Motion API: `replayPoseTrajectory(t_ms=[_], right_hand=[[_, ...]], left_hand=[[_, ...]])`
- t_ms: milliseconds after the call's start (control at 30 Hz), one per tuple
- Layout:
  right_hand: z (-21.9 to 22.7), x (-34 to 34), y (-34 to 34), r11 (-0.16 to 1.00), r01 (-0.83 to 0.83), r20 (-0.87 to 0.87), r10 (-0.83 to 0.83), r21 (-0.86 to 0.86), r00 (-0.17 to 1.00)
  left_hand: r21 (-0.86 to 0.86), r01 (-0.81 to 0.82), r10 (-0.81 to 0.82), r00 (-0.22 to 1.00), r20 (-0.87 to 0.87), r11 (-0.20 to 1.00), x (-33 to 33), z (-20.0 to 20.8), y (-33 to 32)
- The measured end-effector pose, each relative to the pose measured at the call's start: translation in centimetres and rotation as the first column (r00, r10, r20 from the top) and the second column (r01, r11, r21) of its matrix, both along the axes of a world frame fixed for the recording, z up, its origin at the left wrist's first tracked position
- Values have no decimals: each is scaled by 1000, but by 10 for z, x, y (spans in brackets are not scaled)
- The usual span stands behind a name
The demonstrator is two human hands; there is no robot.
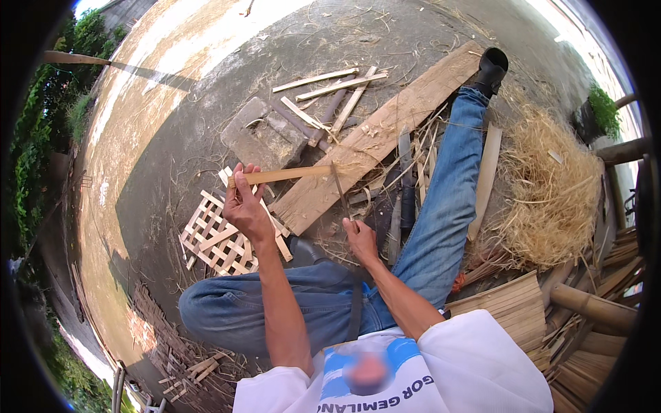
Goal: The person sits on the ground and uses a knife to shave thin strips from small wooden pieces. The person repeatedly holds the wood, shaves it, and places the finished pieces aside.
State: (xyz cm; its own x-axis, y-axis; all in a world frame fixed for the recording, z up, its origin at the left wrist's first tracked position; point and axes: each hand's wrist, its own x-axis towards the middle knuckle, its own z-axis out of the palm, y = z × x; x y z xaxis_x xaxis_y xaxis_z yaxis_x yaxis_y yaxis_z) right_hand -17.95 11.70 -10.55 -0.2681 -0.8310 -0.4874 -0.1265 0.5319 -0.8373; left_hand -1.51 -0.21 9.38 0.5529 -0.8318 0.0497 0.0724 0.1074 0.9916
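My left hand (248,208) is closed around one end of a flat bamboo strip (292,175), which points to the right. In my right hand (362,242) is the handle of a knife. Its narrow blade (340,187) reaches up and away, crossing the strip near its far end; whether it bites into the strip is too small to tell. Beneath that end lies a long wooden plank (396,131), slanting off to the upper right with shavings on it. A woven bamboo lattice (219,237) rests on the ground below my left hand.
Several pale strips (334,87) lie beyond a concrete block (263,132). My outstretched leg (449,186) runs along the plank's right side. A big heap of shavings (551,189) stands at the right, above bamboo slats (506,313) and thick poles (595,308).
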Motion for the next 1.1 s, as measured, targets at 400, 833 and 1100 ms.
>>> replayPoseTrajectory(t_ms=[400,833,1100], right_hand=[[108,-14,-77,967,201,694,-35,-159,719],[150,-76,-133,859,-142,-107,103,-492,989],[181,-77,-125,737,-524,-476,311,-427,823]], left_hand=[[-11,74,-66,798,-599,997,29,-57,2],[290,73,-136,969,205,954,-16,-36,8],[178,565,-579,689,435,806,-49,91,-5]])
